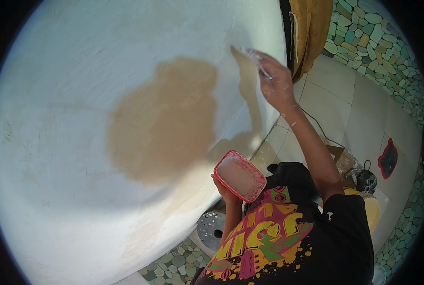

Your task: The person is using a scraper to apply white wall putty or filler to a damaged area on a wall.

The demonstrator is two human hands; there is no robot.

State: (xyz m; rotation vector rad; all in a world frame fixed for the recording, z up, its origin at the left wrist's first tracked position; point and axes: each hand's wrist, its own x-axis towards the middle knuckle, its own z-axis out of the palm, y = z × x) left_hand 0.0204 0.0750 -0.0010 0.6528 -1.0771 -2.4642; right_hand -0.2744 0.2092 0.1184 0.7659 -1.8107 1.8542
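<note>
Our right hand (277, 85) is up high by the big white wall (79, 118), with its fingers closed around a thin paint-spattered brush (257, 59) whose tip touches the wall, so paint can go on there. Beside it we see a wide brown patch (164, 118) not yet covered in white. Our left hand (225, 190) grips the red plastic tray of pale paint (239, 175) from underneath, held flat and close to the wall so nothing spills and the brush can reach it. Below us lie the pebble floor (174, 261) and pale tiles (335, 104)
</note>
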